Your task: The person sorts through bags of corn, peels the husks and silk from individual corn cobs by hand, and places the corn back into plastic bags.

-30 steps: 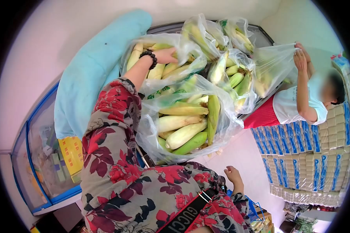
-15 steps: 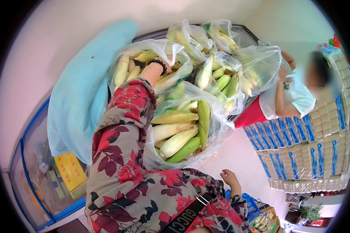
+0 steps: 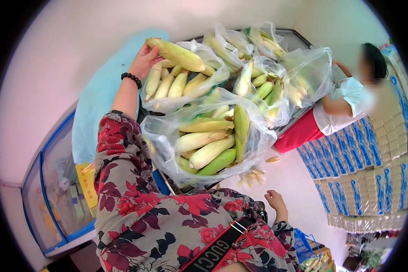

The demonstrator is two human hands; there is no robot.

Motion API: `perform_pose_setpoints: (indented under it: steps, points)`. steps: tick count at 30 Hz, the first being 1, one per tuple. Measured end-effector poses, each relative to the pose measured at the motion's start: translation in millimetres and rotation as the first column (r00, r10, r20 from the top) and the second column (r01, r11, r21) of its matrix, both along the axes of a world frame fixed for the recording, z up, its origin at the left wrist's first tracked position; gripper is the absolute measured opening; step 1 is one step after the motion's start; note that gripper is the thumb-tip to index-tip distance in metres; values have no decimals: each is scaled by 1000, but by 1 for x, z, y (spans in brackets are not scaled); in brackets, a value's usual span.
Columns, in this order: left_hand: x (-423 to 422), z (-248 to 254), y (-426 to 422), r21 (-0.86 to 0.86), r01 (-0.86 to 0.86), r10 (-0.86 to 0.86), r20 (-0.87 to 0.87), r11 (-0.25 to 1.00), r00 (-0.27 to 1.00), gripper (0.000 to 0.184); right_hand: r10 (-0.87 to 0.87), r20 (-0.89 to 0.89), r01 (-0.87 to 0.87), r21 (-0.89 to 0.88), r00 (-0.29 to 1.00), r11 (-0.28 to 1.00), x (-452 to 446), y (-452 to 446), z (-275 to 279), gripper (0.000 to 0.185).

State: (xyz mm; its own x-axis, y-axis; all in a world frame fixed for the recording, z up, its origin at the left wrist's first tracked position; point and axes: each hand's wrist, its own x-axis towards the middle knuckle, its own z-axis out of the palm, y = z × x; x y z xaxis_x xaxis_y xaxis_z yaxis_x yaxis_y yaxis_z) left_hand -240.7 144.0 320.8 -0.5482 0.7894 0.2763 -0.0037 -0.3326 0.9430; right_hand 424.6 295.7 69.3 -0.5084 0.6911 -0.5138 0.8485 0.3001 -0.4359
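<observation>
My left hand (image 3: 144,61), with a black bead bracelet at the wrist, grips the end of an ear of corn (image 3: 179,55) in its pale green husk. The corn is held over a clear plastic bag (image 3: 213,84), where several more husked ears (image 3: 164,86) lie. Nearer my body, another open plastic bag (image 3: 161,145) contains pale and green ears (image 3: 213,152). My right hand (image 3: 276,202) hangs low at my side, holding nothing, its fingers loosely bent and apart.
More bags of corn (image 3: 267,88) stand behind and to the right. A person in a white top (image 3: 347,97) is beside a bag (image 3: 315,68) at right. Light blue cloth (image 3: 93,118) drapes at left. Husk scraps (image 3: 253,177) lie on the floor, near stacked wrapped packs (image 3: 349,167).
My left hand has come out of the back bag, moving up and left with an ear of corn. The person at right has leaned upward. My right hand stays low.
</observation>
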Motion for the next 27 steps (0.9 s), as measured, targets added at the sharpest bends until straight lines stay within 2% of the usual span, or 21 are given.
perform_pose_setpoints:
  steps: [4,13,16,19,23,25,27]
  points:
    - [12,1,-25,91,-117,114,37,989,993,40,50,-78,-50,-6,996,999,-16,17,4,40]
    - [14,-28,-43,-140,-329,330,-17,934,944,37,86,-51,-86,15,995,996,4,20,-2,40]
    - [20,-34,-32,-194,-421,439,62,886,896,38,57,-63,-56,27,996,998,18,15,-8,40]
    - [29,-30,-24,-199,-407,439,155,891,885,44,11,-135,-7,31,991,999,14,11,-7,38]
    - [54,-5,-13,-208,-271,311,189,940,932,45,-76,-328,68,-36,942,997,5,21,8,30]
    - [81,17,-7,-185,-172,209,202,968,957,45,-98,-463,92,-36,881,995,-25,19,59,26]
    - [112,38,-4,-185,-89,121,171,979,978,44,2,-641,70,87,768,994,-61,11,116,30]
